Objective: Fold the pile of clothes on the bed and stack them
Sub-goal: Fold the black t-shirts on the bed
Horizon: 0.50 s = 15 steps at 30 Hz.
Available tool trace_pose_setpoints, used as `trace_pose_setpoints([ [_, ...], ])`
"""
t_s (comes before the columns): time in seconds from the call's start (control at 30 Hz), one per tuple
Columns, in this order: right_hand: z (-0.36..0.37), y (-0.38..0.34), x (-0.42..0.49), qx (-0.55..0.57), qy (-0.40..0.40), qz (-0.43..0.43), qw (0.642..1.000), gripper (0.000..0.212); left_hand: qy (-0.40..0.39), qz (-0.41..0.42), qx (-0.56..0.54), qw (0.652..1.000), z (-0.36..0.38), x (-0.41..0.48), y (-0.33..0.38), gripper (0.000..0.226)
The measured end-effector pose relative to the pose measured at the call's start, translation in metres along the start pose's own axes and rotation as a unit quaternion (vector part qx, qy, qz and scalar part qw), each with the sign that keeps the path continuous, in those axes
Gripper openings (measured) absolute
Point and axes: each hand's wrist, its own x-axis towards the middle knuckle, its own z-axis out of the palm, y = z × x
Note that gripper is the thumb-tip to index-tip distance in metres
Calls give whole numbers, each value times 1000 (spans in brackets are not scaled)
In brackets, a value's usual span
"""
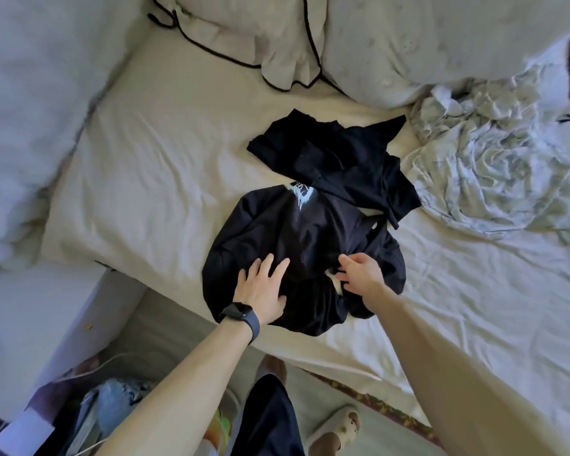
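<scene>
Head view. Item: black shirt [297,232] with a white print at its far end, rumpled at the near edge of the bed [165,166], under both hands. Second black garment [336,149]: just beyond, overlapping the shirt's far right corner. Left hand [260,291]: flat on the shirt's near left part, fingers spread wide, dark watch [241,315] on the wrist. Right hand [359,274]: on the shirt's near right part, fingers curled, pinching a fold of cloth. Both forearms reach in from the near side
</scene>
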Motion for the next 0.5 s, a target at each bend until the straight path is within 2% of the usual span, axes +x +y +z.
trace_pose_setpoints([
  [0.1,-6,-1,-49,31,-39,-21,999,16,58,31,-27,997,-15,-24,23,89],
  [0.17,-18,-3,-90,33,-48,-60,996,19,112,89,-34,989,-27,-45,46,84],
  [0.27,-47,0,-147,30,-43,-140,989,24,220,192,-76,954,-51,-75,82,49],
  [0.33,-79,3,-183,52,-28,-190,980,23,275,230,-107,928,-73,-97,111,29],
  [0.4,-116,6,-219,76,-18,-239,968,19,293,250,-131,914,-95,-122,148,21],
  [0.5,-176,18,-269,113,8,-325,939,15,259,271,-201,905,-120,-167,212,17],
])
